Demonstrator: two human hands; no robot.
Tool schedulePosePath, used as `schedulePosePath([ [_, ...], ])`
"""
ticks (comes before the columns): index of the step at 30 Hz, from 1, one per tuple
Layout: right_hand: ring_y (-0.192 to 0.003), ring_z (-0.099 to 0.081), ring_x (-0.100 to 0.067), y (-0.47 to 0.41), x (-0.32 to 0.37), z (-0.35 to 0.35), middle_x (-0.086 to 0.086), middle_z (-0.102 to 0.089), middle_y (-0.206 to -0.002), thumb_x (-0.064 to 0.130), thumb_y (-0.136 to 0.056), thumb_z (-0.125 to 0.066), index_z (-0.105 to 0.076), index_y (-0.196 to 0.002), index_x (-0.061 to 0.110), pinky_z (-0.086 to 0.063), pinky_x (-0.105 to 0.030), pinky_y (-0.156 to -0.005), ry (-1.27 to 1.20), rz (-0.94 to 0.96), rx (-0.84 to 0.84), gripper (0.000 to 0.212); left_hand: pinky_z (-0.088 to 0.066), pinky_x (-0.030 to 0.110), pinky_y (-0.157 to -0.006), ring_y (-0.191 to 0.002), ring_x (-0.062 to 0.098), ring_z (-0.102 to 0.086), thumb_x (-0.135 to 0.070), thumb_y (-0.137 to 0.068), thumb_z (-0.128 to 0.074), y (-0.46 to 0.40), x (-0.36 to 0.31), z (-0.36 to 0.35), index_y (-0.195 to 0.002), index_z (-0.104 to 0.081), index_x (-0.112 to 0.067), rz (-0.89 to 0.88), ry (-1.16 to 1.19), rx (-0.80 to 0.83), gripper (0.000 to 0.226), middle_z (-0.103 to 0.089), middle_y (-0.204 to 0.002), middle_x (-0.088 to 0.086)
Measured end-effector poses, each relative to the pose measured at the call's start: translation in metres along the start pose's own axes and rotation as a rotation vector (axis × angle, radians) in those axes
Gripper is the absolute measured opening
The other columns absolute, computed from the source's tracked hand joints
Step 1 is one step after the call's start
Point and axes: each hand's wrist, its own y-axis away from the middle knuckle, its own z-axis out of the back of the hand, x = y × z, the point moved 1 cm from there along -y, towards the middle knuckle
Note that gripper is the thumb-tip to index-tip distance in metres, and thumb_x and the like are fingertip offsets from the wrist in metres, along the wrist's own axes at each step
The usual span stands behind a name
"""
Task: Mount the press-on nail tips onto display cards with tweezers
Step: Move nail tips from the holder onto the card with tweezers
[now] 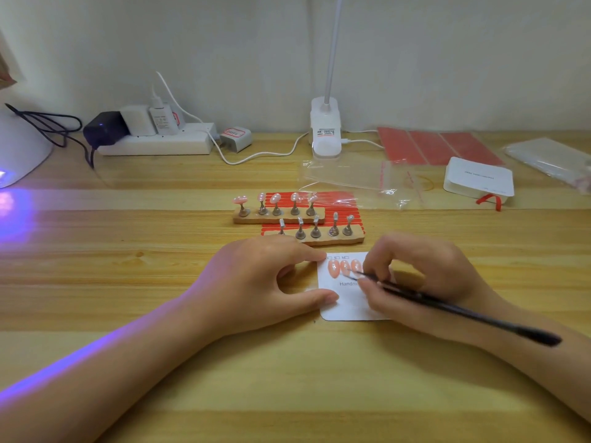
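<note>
A white display card (343, 302) lies on the wooden desk in front of me, with three pink nail tips (345, 267) in a row near its top edge. My left hand (265, 282) rests on the card's left edge, index finger and thumb pressing it down. My right hand (415, 276) grips a long black tool (463, 311), apparently the tweezers, with its tip at the rightmost nail tip. Behind the card stand two wooden holders: the far one (278, 218) carries several pink nail tips on metal stands, the near one (315, 236) has bare stands.
Red striped sheets (339, 203) lie under the holders. Clear zip bags (351, 177), a white card pack (478, 177), red sheets (438, 148), a clip lamp (326, 132), a power strip (156, 142) with chargers and a glowing UV lamp (19, 148) line the back.
</note>
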Motion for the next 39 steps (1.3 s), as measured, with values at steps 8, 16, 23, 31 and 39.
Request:
schedulePosePath([
  [8, -0.061, -0.057, -0.016, -0.003, -0.003, 0.001, -0.002, -0.059, -0.069, 0.031, -0.073, -0.068, -0.054, -0.066, 0.017, -0.047, -0.040, -0.057, -0.227, -0.250, -0.001, 0.021, -0.027, 0.012, -0.053, -0.067, -0.009, -0.046, -0.071, -0.063, -0.053, 0.000, 0.000, 0.000, -0.107, -0.065, -0.039, -0.002, -0.012, 0.009, 0.055, -0.046, -0.062, -0.024],
  [16, -0.062, -0.055, -0.019, -0.004, -0.002, 0.001, 0.002, -0.057, -0.069, 0.017, -0.076, -0.068, -0.050, -0.062, 0.021, -0.045, -0.043, -0.057, -0.220, -0.252, 0.063, 0.023, -0.029, 0.017, -0.053, -0.066, -0.007, -0.046, -0.073, -0.062, -0.047, -0.001, 0.000, 0.001, -0.108, -0.065, -0.040, 0.001, -0.004, 0.009, 0.059, -0.043, -0.059, -0.021],
  [23, -0.059, -0.053, -0.022, -0.007, -0.002, 0.002, -0.007, -0.059, -0.063, 0.011, -0.076, -0.066, -0.050, -0.058, 0.017, -0.042, -0.034, -0.052, -0.175, -0.190, 0.095, 0.025, -0.031, 0.015, -0.054, -0.068, -0.005, -0.046, -0.072, -0.062, -0.051, -0.001, 0.000, 0.001, -0.108, -0.065, -0.040, 0.006, -0.007, 0.014, 0.058, -0.044, -0.061, -0.019],
  [31, -0.052, -0.041, -0.009, -0.006, -0.001, -0.002, 0.000, -0.055, -0.058, 0.008, -0.075, -0.067, -0.051, -0.057, 0.011, -0.031, -0.006, -0.051, 0.016, -0.077, 0.105, 0.024, -0.030, 0.015, -0.053, -0.066, -0.004, -0.046, -0.072, -0.063, -0.048, 0.000, -0.001, 0.001, -0.109, -0.064, -0.041, -0.014, -0.009, 0.013, 0.057, -0.042, -0.059, -0.018],
  [39, -0.055, -0.062, -0.001, -0.002, -0.003, 0.016, 0.007, -0.069, -0.071, 0.062, -0.086, -0.034, -0.057, -0.073, 0.033, -0.046, -0.013, -0.053, -0.053, -0.439, -0.176, 0.039, -0.025, 0.010, -0.051, -0.065, -0.011, -0.043, -0.067, -0.071, -0.043, 0.002, -0.003, 0.003, -0.114, -0.064, -0.033, -0.092, -0.060, 0.020, 0.059, -0.038, -0.061, -0.022],
])
